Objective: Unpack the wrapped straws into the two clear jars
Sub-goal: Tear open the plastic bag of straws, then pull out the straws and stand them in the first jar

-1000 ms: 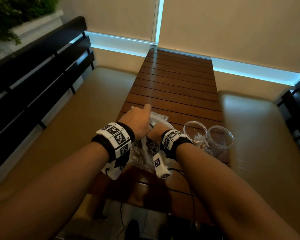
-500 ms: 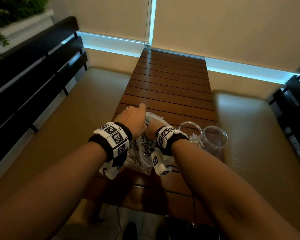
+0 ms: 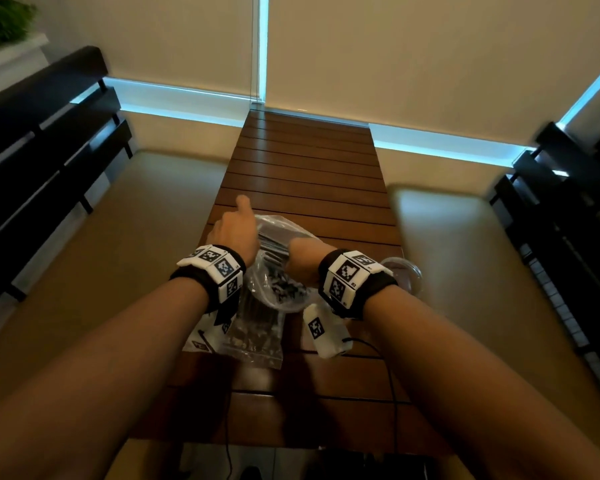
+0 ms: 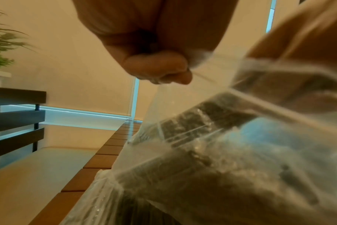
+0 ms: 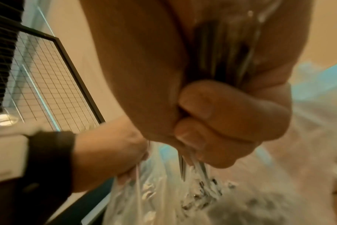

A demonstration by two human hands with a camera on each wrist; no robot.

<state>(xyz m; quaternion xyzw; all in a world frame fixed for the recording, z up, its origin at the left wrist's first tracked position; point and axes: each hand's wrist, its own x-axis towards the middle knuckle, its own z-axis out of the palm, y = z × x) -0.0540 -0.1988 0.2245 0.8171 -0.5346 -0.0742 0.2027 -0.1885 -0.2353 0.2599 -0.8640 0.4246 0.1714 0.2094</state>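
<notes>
A clear plastic bag (image 3: 276,233) of dark wrapped straws lies on the slatted wooden table (image 3: 305,174). My left hand (image 3: 238,232) pinches the bag's edge (image 4: 185,85) and holds its mouth up, thumb raised. My right hand (image 3: 300,261) is inside the bag's mouth, its fingers (image 5: 227,115) curled round a bundle of wrapped straws (image 5: 219,60). More straws (image 4: 212,134) show through the bag. Only part of one clear jar (image 3: 407,273) peeks out behind my right wrist; the other jar is hidden.
Padded benches (image 3: 125,237) with dark slatted backs (image 3: 49,140) run along both sides of the table. A black cable (image 3: 392,382) trails over the table's near end. A plant (image 3: 0,22) stands at the far left. The far half of the table is bare wood.
Both hands stayed at the bag. My left thumb now sticks up. My right wrist has shifted right and covers the jars, which stood in plain sight before.
</notes>
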